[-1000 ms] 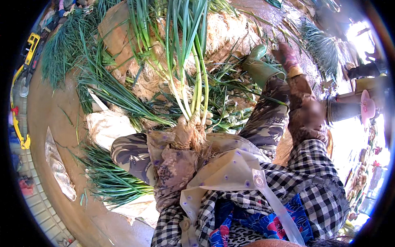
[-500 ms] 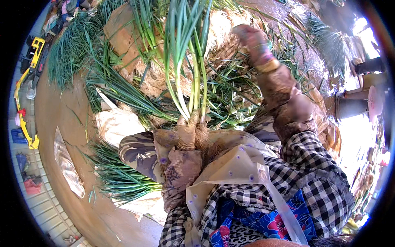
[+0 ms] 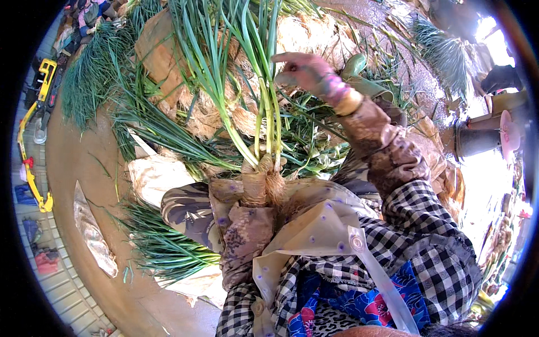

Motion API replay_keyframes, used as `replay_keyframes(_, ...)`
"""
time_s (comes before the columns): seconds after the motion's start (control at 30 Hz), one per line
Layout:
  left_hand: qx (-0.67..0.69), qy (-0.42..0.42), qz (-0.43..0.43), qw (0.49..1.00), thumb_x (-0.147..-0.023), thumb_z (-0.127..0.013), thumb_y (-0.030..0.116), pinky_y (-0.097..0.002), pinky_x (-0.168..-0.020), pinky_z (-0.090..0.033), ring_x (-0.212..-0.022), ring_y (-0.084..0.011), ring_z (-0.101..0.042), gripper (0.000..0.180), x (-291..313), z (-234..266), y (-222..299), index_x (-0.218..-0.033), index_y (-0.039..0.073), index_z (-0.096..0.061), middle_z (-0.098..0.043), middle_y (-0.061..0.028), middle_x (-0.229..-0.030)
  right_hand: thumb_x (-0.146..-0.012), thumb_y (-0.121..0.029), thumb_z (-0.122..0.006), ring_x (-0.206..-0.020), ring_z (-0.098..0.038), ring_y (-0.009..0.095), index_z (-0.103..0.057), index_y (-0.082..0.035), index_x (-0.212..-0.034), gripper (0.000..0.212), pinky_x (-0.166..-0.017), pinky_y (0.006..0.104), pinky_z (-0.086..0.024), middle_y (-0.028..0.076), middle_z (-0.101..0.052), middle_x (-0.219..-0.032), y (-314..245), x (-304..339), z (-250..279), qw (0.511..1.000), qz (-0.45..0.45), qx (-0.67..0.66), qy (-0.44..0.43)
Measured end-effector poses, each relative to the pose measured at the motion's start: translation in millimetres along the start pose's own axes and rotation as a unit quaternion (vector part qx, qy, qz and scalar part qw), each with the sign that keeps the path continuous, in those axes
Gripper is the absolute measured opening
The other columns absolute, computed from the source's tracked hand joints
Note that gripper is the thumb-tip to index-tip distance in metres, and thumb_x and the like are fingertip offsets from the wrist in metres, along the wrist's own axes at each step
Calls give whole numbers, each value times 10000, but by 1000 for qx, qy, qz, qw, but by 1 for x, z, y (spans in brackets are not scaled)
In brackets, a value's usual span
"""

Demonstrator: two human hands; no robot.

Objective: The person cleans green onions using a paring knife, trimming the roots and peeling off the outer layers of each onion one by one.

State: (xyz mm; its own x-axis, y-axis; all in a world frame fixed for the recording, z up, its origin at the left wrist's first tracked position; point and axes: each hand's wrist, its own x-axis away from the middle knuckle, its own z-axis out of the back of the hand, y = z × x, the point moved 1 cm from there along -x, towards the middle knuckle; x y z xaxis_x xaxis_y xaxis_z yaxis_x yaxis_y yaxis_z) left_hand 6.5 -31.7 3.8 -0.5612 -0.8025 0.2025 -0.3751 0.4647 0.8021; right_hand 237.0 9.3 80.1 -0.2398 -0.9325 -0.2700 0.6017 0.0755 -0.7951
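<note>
My left hand (image 3: 255, 184), in pale tan wrapping, is closed around the base of a few green onions (image 3: 269, 126) at my lap. Their pale stalks stand upward and the long green leaves fan away from me; brown roots (image 3: 275, 190) hang beside my hand. To the right of the leaves, my right hand (image 3: 307, 74) reaches in with its fingers apart, the fingertips close to the leaf edge. Whether they touch it I cannot tell. A clear spotted apron (image 3: 306, 227) covers my lap.
Loose trimmed leaves (image 3: 314, 132) and a root-covered pile (image 3: 314, 36) lie ahead. Bundles of green onions rest at the far left (image 3: 92, 73), lower left (image 3: 168, 238) and far right (image 3: 441, 48). A dark bucket-like container (image 3: 477, 140) stands right; a yellow frame (image 3: 25, 146) is at left.
My right hand has swung left, from beyond the pile to beside the leaves. The held leaves have spread, some leaning left. My left hand keeps its grip in place.
</note>
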Motion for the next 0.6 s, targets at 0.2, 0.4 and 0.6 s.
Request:
replay_keyframes(0.2, -47, 10, -46, 998, -762, -504, -8, -220, -509, -473, -639, -150, -570, 132, -1, 9, -6, -887, 9, -466, -558, -103, -805, -708, -296, -578, -594, -563, 221, -585, -92, -711, 204, -539, 308, -448, 73, -585, -671, 11, -29, -41, 969, -11, 243, 49)
replay_keyframes(0.4, 43, -13, -7, 999, -764, -526, 26, -212, -436, -429, -531, -133, -525, 176, -4, 12, -7, -921, 4, -450, -529, -62, -681, -659, -373, -549, -709, -577, 265, -613, -102, -771, 300, -661, 326, -442, 122, -599, -734, 100, -11, 73, 896, -277, 193, 287)
replay_keyframes(0.6, 101, -7, 17, 995, -781, -508, 87, -259, -472, -468, -503, -141, -514, 165, -5, 1, -13, -920, -4, -502, -534, -76, -633, -724, -172, -597, -728, -556, 185, -483, -26, -1034, 361, -636, 298, -457, 69, -581, -837, 117, 34, 66, 748, -281, -496, 340)
